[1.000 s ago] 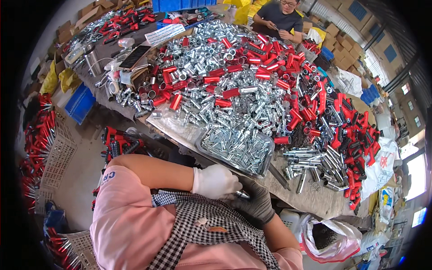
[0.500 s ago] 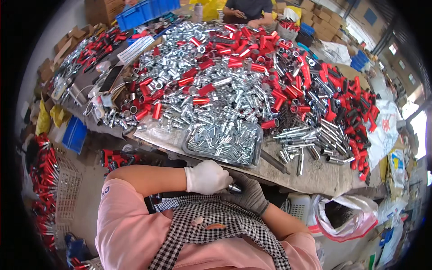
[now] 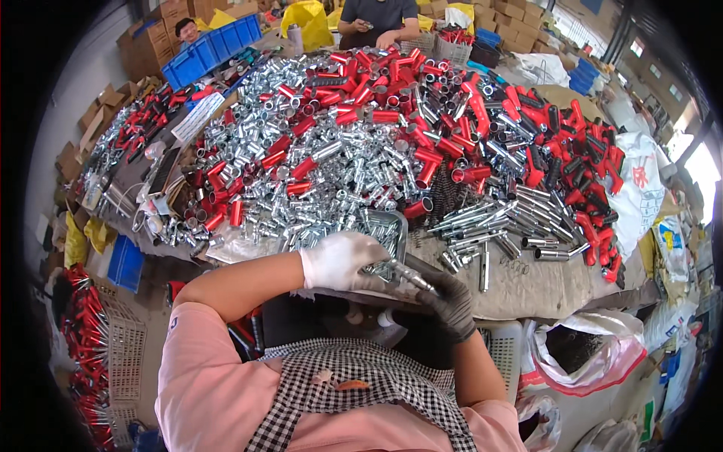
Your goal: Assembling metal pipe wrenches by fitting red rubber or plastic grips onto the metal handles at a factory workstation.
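Note:
A slim silver metal socket-like part (image 3: 413, 276) is held slantwise between my two hands, over the table's near edge. My left hand (image 3: 343, 261), in a white glove with greyish fingertips, is closed at the part's upper left end; its fingertips are slightly smeared. My right hand (image 3: 450, 305), in a dark grey glove, grips the lower right end. Behind my left hand, and largely hidden by it, lies a clear tray (image 3: 404, 235) of small metal pins.
Silver fittings (image 3: 346, 169) and red handles (image 3: 388, 75) are heaped across the table. Silver tubes (image 3: 538, 215) lie at the right. An open white sack (image 3: 595, 320) and a plastic crate (image 3: 504, 350) stand below the edge. A person (image 3: 378, 22) sits opposite.
Both hands have risen from near the apron toward the table edge. The silver part now shows lengthwise between them, and my left hand covers much of the tray. The view has shifted too.

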Demonstrator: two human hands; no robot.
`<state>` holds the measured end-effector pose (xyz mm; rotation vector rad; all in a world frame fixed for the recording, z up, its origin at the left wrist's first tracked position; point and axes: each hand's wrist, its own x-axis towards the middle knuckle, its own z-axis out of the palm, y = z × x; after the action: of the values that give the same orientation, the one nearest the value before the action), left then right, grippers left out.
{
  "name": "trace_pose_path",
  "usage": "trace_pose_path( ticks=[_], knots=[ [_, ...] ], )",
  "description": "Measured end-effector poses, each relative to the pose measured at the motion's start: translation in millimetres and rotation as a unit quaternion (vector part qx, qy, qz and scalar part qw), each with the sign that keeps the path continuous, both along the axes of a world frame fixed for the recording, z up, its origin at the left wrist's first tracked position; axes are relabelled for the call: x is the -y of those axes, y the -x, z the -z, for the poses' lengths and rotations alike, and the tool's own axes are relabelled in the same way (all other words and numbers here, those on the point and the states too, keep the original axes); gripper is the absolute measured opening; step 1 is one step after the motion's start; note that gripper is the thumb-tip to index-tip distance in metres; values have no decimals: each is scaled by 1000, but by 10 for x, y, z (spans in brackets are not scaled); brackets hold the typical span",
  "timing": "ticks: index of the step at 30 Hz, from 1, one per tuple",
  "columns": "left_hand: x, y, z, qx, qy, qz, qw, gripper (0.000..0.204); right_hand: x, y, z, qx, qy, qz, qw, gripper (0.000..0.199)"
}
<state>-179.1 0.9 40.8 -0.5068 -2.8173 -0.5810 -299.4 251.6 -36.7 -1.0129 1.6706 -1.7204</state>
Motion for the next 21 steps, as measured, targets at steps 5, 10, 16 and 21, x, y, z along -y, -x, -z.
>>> trace_pose_path(
  ticks=[5, 10, 16, 21],
  knots=[
    [-330, 122, 200, -29, 66, -13, 997, 39, 9, 215, 44, 93, -19, 89, 991, 41],
    [-530, 154, 248, -28, 73, 55, 995, 31, 164, 267, 127, 118, -13, 51, 992, 44],
    [-418, 311, 185, -61, 22, 61, 996, 24, 238, 218, 163, 67, -1, 39, 997, 43],
    [-410, 688, -199, -150, -26, 69, 986, 13, 206, 270, 246, 101, 38, 62, 992, 39]
  ],
)
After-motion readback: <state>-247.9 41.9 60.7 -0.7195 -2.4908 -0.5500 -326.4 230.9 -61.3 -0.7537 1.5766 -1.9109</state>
